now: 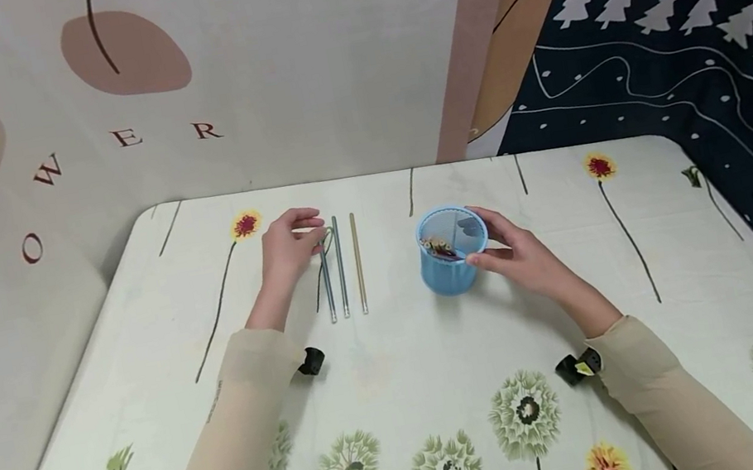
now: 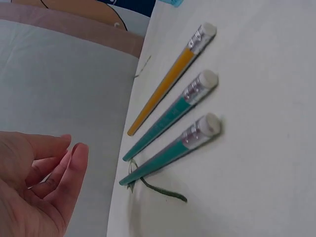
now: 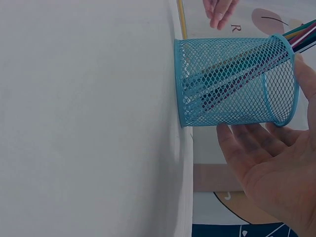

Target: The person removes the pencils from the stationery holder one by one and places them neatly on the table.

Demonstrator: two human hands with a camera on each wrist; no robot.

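Observation:
My right hand (image 1: 519, 252) holds a blue mesh pencil cup (image 1: 449, 277) at its right side, thumb by the rim and fingers along the wall. The cup stands upright on the table, and several pencils (image 3: 302, 35) lean inside it. Three pencils lie side by side left of the cup: a yellow pencil (image 2: 165, 89), a middle teal pencil (image 2: 168, 118) and a left teal pencil (image 2: 168, 153). Their white erasers face me. Over the far end of the left teal pencil hovers my left hand (image 1: 288, 246), fingers loosely bent with nothing between them.
A white cloth (image 1: 399, 365) printed with flowers covers the table. Behind it hangs a pale curtain (image 1: 317, 69) with letters, and a dark cloth with white trees (image 1: 686, 63) is at the right. A black strap mount (image 1: 311, 362) shows at the left wrist.

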